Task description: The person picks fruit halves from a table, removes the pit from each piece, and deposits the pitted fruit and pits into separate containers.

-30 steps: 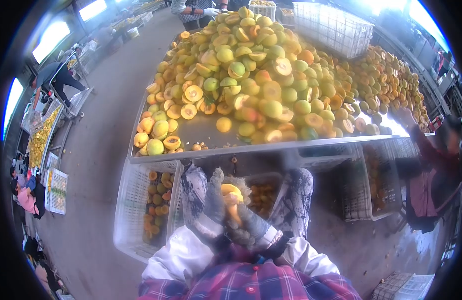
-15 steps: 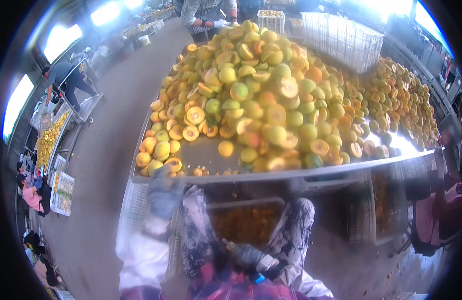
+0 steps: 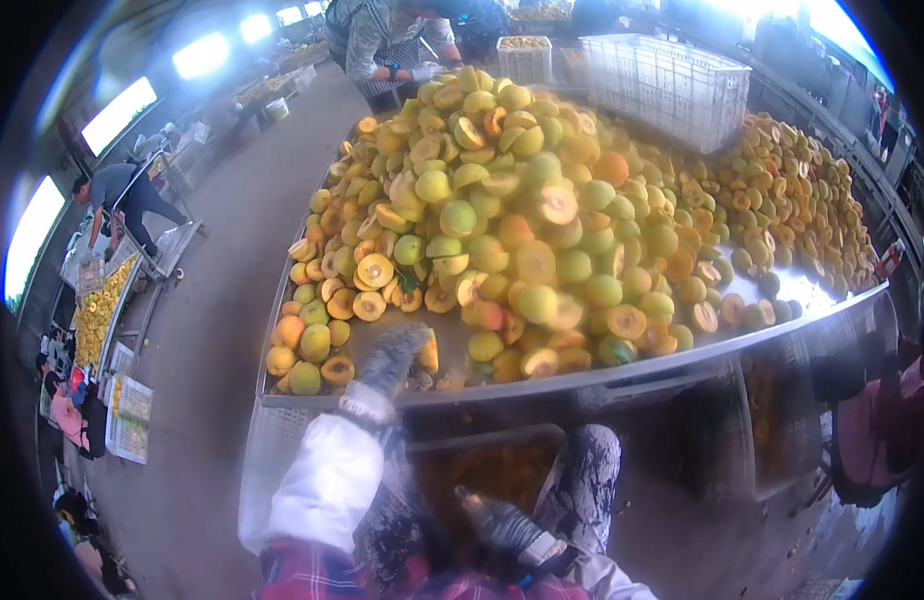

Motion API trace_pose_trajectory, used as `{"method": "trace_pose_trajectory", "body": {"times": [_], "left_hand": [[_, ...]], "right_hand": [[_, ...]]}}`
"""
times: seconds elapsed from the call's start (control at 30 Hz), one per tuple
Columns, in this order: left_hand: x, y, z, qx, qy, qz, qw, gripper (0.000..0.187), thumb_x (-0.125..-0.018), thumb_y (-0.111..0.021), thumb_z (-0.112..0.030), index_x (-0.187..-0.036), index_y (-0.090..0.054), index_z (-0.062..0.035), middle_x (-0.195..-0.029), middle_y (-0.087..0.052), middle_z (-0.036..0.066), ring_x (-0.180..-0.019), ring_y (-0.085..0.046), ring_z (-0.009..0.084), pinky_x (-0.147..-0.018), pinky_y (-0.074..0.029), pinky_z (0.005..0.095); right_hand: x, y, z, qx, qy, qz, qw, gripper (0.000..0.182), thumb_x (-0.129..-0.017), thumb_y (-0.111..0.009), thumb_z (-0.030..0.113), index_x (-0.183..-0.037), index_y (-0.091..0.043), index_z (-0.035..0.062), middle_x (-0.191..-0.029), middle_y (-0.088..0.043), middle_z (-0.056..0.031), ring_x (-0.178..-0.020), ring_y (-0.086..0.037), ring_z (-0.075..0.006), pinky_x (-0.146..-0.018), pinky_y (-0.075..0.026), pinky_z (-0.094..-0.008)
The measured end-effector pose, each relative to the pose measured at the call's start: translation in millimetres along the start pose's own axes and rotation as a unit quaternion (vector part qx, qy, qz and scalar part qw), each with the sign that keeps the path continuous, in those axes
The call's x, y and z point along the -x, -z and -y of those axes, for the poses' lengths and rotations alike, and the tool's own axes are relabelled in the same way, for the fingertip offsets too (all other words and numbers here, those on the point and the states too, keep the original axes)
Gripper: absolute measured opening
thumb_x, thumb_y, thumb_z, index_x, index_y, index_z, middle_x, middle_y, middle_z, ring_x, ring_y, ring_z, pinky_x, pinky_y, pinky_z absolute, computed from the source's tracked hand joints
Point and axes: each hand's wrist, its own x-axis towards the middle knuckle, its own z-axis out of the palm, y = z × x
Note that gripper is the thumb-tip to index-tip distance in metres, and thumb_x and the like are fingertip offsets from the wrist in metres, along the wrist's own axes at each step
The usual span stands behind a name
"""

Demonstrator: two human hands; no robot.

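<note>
My left hand (image 3: 390,362), in a grey glove, reaches over the near edge of the metal table. Its fingers are closed on a yellow peach half (image 3: 429,352), tilted on edge at the fingertips. Left of it lie several peaches (image 3: 315,343), whole-looking and halved, and beyond rises a big heap of cut peaches (image 3: 537,230). My right hand (image 3: 504,525), also gloved, is low over my lap with fingers curled. Something short pokes out by its fingers, too blurred to name. A crate of dark orange contents (image 3: 492,468) is between my knees.
A white plastic crate (image 3: 667,90) sits on the table behind the heap. Across the table a person (image 3: 392,45) bends over the fruit. At far left another person (image 3: 132,205) leans over a second fruit table (image 3: 104,310). A metal rim (image 3: 582,372) edges my table.
My left hand has moved forward from the table's edge onto its surface and closed on the peach half lying there. The view has tilted slightly. My right hand stays low over my lap.
</note>
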Motion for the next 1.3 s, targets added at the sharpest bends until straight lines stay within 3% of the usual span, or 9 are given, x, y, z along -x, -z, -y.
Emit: {"method": "trace_pose_trajectory", "body": {"times": [0.1, 0.27, 0.4, 0.47, 0.63, 0.83, 1.07, 1.27, 1.3], "left_hand": [[62, -18, 1, 0.309, -0.042, -0.038, 0.949, 0.042, -0.093, -0.054, -0.043, -0.104, -0.06, -0.0037, -0.081, -0.066, 0.014, -0.065, -0.067, 0.0264, -0.048, -0.057, 0.0365], [117, -23, 33, 0.311, -0.023, -0.043, 0.949, 0.05, -0.095, -0.052, -0.047, -0.106, -0.058, 0.001, -0.086, -0.066, 0.016, -0.071, -0.067, 0.0294, -0.057, -0.059, 0.0414], [128, -34, 66, 0.333, -0.041, -0.006, 0.942, 0.045, -0.094, -0.051, -0.049, -0.101, -0.061, -0.0047, -0.084, -0.065, 0.01, -0.073, -0.064, 0.0232, -0.065, -0.054, 0.0349], [135, -42, 73, 0.186, -0.126, -0.137, 0.965, 0.038, -0.093, -0.055, -0.042, -0.098, -0.062, -0.0046, -0.082, -0.064, 0.009, -0.075, -0.063, 0.0229, -0.069, -0.053, 0.0325], [166, -58, 53, -0.077, -0.236, -0.103, 0.963, 0.021, -0.093, -0.052, -0.016, -0.105, -0.061, -0.0022, -0.089, -0.066, 0.009, -0.08, -0.064, 0.0191, -0.073, -0.053, 0.0304], [218, -110, -6, -0.289, -0.384, -0.193, 0.856, 0.017, -0.092, -0.053, -0.006, -0.107, -0.06, -0.0026, -0.1, -0.062, 0.01, -0.09, -0.061, 0.0184, -0.078, -0.051, 0.0295], [179, -105, 71, -0.202, -0.179, -0.165, 0.949, 0.018, -0.091, -0.056, -0.012, -0.106, -0.06, -0.0032, -0.1, -0.062, 0.009, -0.091, -0.061, 0.0176, -0.079, -0.05, 0.0293], [158, -75, 87, 0.338, -0.08, -0.097, 0.933, 0.026, -0.091, -0.057, -0.021, -0.111, -0.056, -0.004, -0.099, -0.058, 0.009, -0.088, -0.059, 0.0198, -0.073, -0.053, 0.0319], [157, -73, 82, 0.017, -0.172, -0.138, 0.975, 0.023, -0.091, -0.058, -0.021, -0.108, -0.058, -0.0042, -0.097, -0.06, 0.009, -0.085, -0.06, 0.0199, -0.073, -0.053, 0.0318]], "right_hand": [[3, 14, 50, 0.002, 0.064, -0.068, 0.996, 0.039, -0.102, -0.042, 0.03, -0.122, -0.057, 0.0001, -0.115, -0.063, -0.0198, -0.107, -0.061, -0.0311, -0.091, -0.046, -0.0381], [5, 16, 128, -0.12, 0.101, -0.158, 0.975, 0.035, -0.1, -0.044, 0.026, -0.113, -0.061, -0.0003, -0.102, -0.067, -0.0202, -0.097, -0.063, -0.0367, -0.086, -0.048, -0.0402], [1, 17, 113, 0.244, 0.124, -0.129, 0.953, 0.037, -0.097, -0.046, 0.025, -0.133, -0.051, 0.017, -0.121, -0.06, -0.0089, -0.109, -0.059, -0.0208, -0.093, -0.045, -0.0483], [1, 10, 106, 0.282, 0.157, -0.176, 0.93, 0.034, -0.096, -0.048, 0.024, -0.128, -0.054, 0.016, -0.113, -0.063, -0.0037, -0.103, -0.061, -0.0188, -0.091, -0.047, -0.0457], [2, 15, 160, -0.238, 0.056, -0.171, 0.955, 0.026, -0.095, -0.058, 0.015, -0.117, -0.06, 0.0026, -0.108, -0.065, -0.0069, -0.102, -0.059, -0.0155, -0.086, -0.047, -0.0297], [-36, 0, 107, -0.003, 0.14, -0.261, 0.955, 0.021, -0.093, -0.06, 0.014, -0.111, -0.061, 0.0028, -0.098, -0.066, -0.0055, -0.094, -0.061, -0.015, -0.081, -0.049, -0.0289], [-13, -4, 139, -0.107, 0.085, -0.279, 0.951, 0.018, -0.09, -0.064, 0.013, -0.104, -0.063, 0.0024, -0.095, -0.066, -0.0059, -0.088, -0.062, -0.0158, -0.077, -0.05, -0.0309], [14, 11, 130, -0.15, 0.011, -0.138, 0.979, 0.04, -0.085, -0.063, 0.005, -0.124, -0.056, 0.0012, -0.103, -0.065, -0.0138, -0.095, -0.063, -0.0275, -0.081, -0.052, -0.0349], [13, 6, 109, -0.026, 0.071, -0.182, 0.98, 0.029, -0.089, -0.059, 0.012, -0.117, -0.06, 0.0026, -0.102, -0.065, -0.0161, -0.09, -0.064, -0.0293, -0.078, -0.052, -0.0359]]}}
